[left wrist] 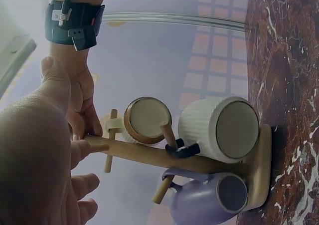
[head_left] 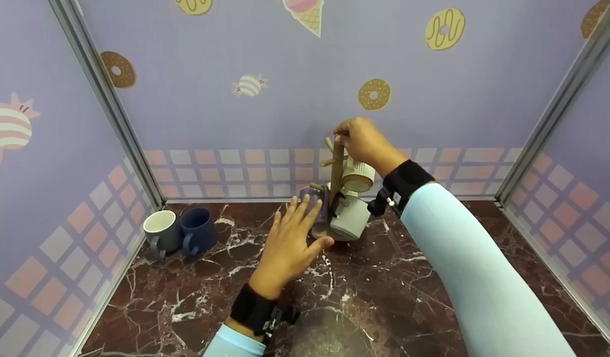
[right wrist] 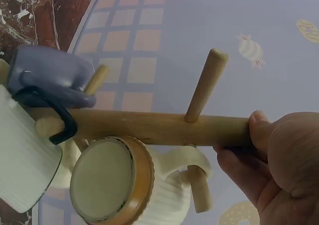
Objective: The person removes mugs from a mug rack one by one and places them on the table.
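My right hand (head_left: pixel 362 141) pinches the top of the wooden post of a mug tree (right wrist: pixel 149 126). Mugs hang on its pegs: a cream ribbed mug with a tan base band (right wrist: pixel 107 180) high up, a white ribbed mug with a dark handle (head_left: pixel 352 219) lower down, and a purple mug (left wrist: pixel 204 202) on the other side. My left hand (head_left: pixel 290 243) is held out with fingers spread, overlapping the purple mug in the head view and holding nothing. One bare peg (right wrist: pixel 207 85) sticks out near the top. Another pale mug is mostly hidden behind the post.
A grey mug with a white inside (head_left: pixel 162 234) and a navy mug (head_left: pixel 198 232) stand side by side at the back left of the dark marbled table (head_left: pixel 186 307). Patterned panels (head_left: pixel 225 114) wall in the back and both sides, close behind the mug tree.
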Available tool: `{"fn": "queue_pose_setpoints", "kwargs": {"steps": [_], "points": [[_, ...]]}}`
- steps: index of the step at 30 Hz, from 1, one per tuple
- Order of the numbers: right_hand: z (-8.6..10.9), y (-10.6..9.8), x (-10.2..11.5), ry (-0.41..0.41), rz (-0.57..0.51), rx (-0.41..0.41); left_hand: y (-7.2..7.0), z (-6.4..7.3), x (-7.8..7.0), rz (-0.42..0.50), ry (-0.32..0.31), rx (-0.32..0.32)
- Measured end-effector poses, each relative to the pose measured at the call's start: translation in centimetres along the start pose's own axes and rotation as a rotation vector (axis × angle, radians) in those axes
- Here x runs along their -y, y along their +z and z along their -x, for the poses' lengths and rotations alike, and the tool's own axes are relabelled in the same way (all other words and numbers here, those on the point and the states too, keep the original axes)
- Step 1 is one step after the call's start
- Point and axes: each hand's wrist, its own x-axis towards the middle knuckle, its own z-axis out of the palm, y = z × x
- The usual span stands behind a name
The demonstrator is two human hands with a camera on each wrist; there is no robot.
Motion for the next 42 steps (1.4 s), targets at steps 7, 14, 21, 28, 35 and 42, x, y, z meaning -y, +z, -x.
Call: {"fn": "queue_pose_setpoints", "kwargs": {"steps": [7,14,21,28,35,42], "points": [[-0.4,0.7,0.6,0.027,0.022,-0.069,-0.4,0.0,0.2,-0.005,-0.018,-0.006],[-0.5,1.4,1.1,0.041,0.033,-0.145,-0.6,0.1,0.3,-0.001,-0.032,-0.034],[-0.7,1.9,1.6,0.065,0.059,-0.218,-0.6,0.1,0.5,0.002,-0.039,-0.025],[-1.0,2.3,1.6,0.123,0.048,-0.250,-0.5,0.2,0.4,0.006,-0.050,-0.025],[-1.1,2.4,1.1,0.147,0.058,-0.291,-0.3,0.1,0.3,0.016,-0.047,-0.025],[-1.1,2.4,1.2,0.138,0.000,-0.262,-0.5,0.1,0.8,0.031,-0.059,-0.040]]}}
